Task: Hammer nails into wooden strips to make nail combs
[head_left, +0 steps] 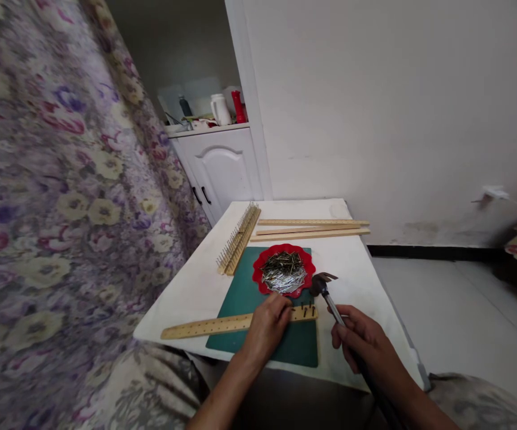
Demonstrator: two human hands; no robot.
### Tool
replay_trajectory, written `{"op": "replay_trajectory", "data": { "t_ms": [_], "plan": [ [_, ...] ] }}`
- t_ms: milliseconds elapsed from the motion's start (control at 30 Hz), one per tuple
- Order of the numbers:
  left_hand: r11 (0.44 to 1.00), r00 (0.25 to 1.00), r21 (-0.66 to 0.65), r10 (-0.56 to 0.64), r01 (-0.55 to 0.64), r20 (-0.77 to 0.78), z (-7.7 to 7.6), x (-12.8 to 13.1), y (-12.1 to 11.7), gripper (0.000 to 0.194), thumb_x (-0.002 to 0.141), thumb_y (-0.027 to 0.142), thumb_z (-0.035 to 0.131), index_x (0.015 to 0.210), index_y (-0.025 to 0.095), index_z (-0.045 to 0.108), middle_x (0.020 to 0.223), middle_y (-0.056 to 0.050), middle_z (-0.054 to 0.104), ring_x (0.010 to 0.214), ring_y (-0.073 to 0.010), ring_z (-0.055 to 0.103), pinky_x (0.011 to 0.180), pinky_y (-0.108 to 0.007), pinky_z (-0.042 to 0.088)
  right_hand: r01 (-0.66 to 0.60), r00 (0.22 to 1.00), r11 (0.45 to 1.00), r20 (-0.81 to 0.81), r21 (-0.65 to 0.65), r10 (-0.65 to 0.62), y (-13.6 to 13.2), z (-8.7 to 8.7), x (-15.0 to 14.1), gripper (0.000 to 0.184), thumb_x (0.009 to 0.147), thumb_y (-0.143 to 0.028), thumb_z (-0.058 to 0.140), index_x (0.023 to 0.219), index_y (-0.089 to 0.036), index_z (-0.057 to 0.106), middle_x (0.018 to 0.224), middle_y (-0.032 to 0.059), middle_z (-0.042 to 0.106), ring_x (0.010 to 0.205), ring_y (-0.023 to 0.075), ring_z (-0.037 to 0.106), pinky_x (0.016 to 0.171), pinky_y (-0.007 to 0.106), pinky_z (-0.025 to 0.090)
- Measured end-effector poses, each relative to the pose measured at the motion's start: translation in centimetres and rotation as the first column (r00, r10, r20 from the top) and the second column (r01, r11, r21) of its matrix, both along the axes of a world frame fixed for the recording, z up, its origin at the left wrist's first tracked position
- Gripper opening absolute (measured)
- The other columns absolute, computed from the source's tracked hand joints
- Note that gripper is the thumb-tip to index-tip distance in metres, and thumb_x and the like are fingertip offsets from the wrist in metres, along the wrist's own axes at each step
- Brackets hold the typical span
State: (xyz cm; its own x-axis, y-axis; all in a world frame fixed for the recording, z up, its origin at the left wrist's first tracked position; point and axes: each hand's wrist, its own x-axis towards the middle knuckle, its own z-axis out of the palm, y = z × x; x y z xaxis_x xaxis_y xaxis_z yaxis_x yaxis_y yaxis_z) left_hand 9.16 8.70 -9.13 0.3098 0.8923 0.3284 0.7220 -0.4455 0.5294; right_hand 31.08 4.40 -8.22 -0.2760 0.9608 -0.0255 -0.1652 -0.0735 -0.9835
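Note:
My right hand [360,339] is wrapped round the shaft of a claw hammer [337,313], whose head is raised beside the red dish. My left hand [270,321] is closed in a pinch over a drilled wooden strip [214,326]; a dark nail [293,309] shows at its fingertips. Several nails [305,312] stand upright in the strip's right end. Under the strip lies a green mat [301,349]. Just beyond my left hand, a red scalloped dish [257,270] holds a heap of loose nails [284,276], some dark, some silvery.
Strips studded with upright nails [240,242] lie at the table's left. Bare wooden strips [312,230] lie along its far side. The white table [182,298] stands near a floral curtain [83,209] on the left and a white cabinet [225,170] behind.

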Motion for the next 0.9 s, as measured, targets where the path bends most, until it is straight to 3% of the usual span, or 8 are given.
{"op": "replay_trajectory", "data": {
  "t_ms": [200,300,433,533,667,900],
  "plan": [
    [1.000,0.997,-0.004,-0.025,0.025,0.074,-1.4,0.7,0.6,0.014,0.084,0.013,0.048,0.090,0.020,0.059,0.087,-0.003,0.060,0.081,-0.0151,0.056,0.072,-0.024,0.043,-0.003,1.000,1.000,-0.010,-0.005,0.003,0.0,0.1,-0.1,0.028,0.087,-0.036,0.052,0.110,-0.019,0.050,0.067,-0.0049,0.056,0.033,0.0021,0.038,0.036,0.018,0.019],
    [0.999,0.985,-0.030,0.047,-0.042,0.167,-2.4,1.1,0.7,0.018,0.082,0.014,0.052,0.098,0.020,0.058,0.088,-0.002,0.063,0.080,-0.0153,0.058,0.071,-0.025,0.043,-0.009,1.000,1.000,-0.003,-0.009,0.009,0.0,-0.1,-0.1,0.029,0.087,-0.037,0.052,0.110,-0.019,0.050,0.067,-0.0052,0.055,0.033,0.0022,0.037,0.035,0.018,0.019],
    [0.990,0.960,-0.080,0.133,-0.116,0.246,-3.4,1.3,0.8,0.011,0.080,0.016,0.056,0.090,0.020,0.059,0.076,0.001,0.062,0.071,-0.0142,0.057,0.067,-0.023,0.042,-0.009,1.000,1.000,-0.007,-0.015,0.009,-0.1,0.1,-0.2,0.031,0.086,-0.038,0.052,0.109,-0.019,0.049,0.067,-0.0051,0.055,0.032,0.0025,0.037,0.035,0.019,0.018],
    [0.992,0.955,-0.062,0.123,-0.111,0.270,-3.5,1.3,0.8,0.005,0.081,0.017,0.056,0.082,0.019,0.060,0.077,0.000,0.061,0.074,-0.0145,0.057,0.068,-0.024,0.042,-0.023,1.000,1.000,0.002,-0.011,0.023,-0.4,0.5,-0.4,0.030,0.086,-0.038,0.051,0.109,-0.018,0.049,0.067,-0.0051,0.055,0.032,0.0020,0.036,0.035,0.018,0.019],
    [0.995,0.952,-0.041,0.094,-0.086,0.290,-3.4,1.3,0.8,0.010,0.082,0.017,0.055,0.073,0.018,0.058,0.077,-0.001,0.059,0.075,-0.0145,0.056,0.069,-0.024,0.041,-0.067,0.998,0.998,-0.005,-0.015,0.067,-0.8,1.2,-0.9,0.031,0.085,-0.039,0.052,0.108,-0.018,0.049,0.066,-0.0054,0.054,0.034,0.0018,0.033,0.035,0.018,0.020],
    [0.996,0.944,-0.044,0.085,-0.075,0.318,-3.6,1.3,0.9,0.011,0.082,0.018,0.054,0.073,0.018,0.059,0.077,-0.002,0.058,0.075,-0.0151,0.055,0.069,-0.025,0.041,-0.118,0.992,0.993,0.037,-0.022,0.119,-1.0,1.3,-1.8,0.030,0.088,-0.034,0.050,0.113,-0.018,0.049,0.066,-0.0053,0.056,0.034,0.0022,0.035,0.034,0.017,0.022]
  ]
}}
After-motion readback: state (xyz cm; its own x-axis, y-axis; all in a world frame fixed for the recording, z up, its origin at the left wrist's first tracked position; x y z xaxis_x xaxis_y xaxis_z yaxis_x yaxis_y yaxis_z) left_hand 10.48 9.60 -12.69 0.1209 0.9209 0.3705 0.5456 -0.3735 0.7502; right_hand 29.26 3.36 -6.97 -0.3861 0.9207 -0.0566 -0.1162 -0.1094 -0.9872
